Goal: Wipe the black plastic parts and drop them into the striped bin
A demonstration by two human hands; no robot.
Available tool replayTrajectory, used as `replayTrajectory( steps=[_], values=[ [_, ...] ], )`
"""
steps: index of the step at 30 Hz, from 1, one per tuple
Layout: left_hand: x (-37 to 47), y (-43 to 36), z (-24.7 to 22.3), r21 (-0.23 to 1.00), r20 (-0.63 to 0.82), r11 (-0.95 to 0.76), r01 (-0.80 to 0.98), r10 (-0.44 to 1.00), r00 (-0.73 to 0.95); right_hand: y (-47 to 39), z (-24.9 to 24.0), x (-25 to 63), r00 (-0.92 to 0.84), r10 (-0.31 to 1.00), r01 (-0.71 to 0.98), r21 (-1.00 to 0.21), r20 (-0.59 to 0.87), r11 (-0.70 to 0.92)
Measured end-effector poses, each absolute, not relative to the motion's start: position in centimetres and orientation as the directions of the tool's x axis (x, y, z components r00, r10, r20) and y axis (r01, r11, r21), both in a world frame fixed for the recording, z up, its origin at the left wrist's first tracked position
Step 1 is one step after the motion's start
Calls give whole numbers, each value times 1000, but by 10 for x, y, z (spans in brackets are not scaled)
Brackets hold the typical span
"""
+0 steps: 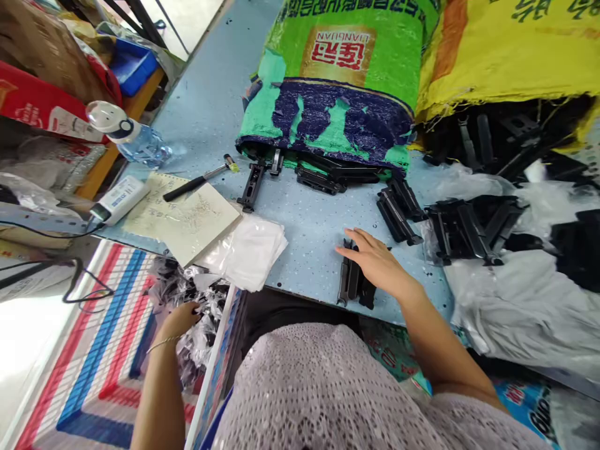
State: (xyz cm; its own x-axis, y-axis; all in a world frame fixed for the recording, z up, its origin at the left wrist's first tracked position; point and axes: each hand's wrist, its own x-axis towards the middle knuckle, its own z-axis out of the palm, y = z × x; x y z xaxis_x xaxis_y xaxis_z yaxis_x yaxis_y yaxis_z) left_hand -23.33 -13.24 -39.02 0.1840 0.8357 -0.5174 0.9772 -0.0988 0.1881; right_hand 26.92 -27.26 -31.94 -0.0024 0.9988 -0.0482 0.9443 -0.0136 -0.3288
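Observation:
My right hand (377, 261) is at the table's front edge, fingers stretched out and apart over a small group of black slotted parts (345, 280). It touches or hovers just above them; I cannot tell which. My left hand (182, 319) is low on the left, inside the striped crate (89, 331), against a heap of clear plastic bags (206, 334) with dark contents. Its fingertips are hidden among the bags, so its grip does not show. Between the hands, a stack of clear flat bags (255, 250) lies on the table beside a paper pad (201, 215).
A green sack (347, 69) spills black parts (323, 178) onto the table. A yellow sack (506, 56) holds more, with bagged parts (469, 228) and white gloves or cloth (520, 306) at right. A small hammer (199, 180), a white device (122, 199) and a bottle (134, 137) stand left.

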Motion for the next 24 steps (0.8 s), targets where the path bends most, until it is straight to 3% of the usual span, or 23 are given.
replayTrajectory(
  steps=[4,7,9,10,12,15,17,20,24],
  values=[
    [-221,-134,-402,244,-610,-61,968,766,202,-258,-321,281,-214,972,935,-309,-98,175],
    [-196,-150,-364,560,-583,-45,828,689,432,-250,-311,282,-231,968,876,-455,-101,162],
    [-160,-157,-340,797,-351,-91,597,735,580,-243,-311,273,-111,985,797,-604,-134,8],
    [-137,-157,-334,845,-193,-164,508,794,576,-239,-314,265,-39,987,716,-693,-154,-80],
    [-89,-151,-334,778,124,-360,516,892,435,-232,-323,243,79,981,456,-869,-179,-195],
    [-43,-132,-351,643,275,-426,637,904,328,-228,-336,208,188,968,48,-983,-167,-179],
    [-40,-119,-359,702,220,-351,620,934,280,-229,-338,189,208,959,-169,-973,-192,-158],
    [-59,-110,-356,870,46,-155,469,971,235,-223,-333,166,87,959,-490,-850,-271,-195],
    [-75,-116,-343,953,-85,1,304,960,265,-195,-331,136,-192,934,-678,-647,-303,-349]
  ],
)
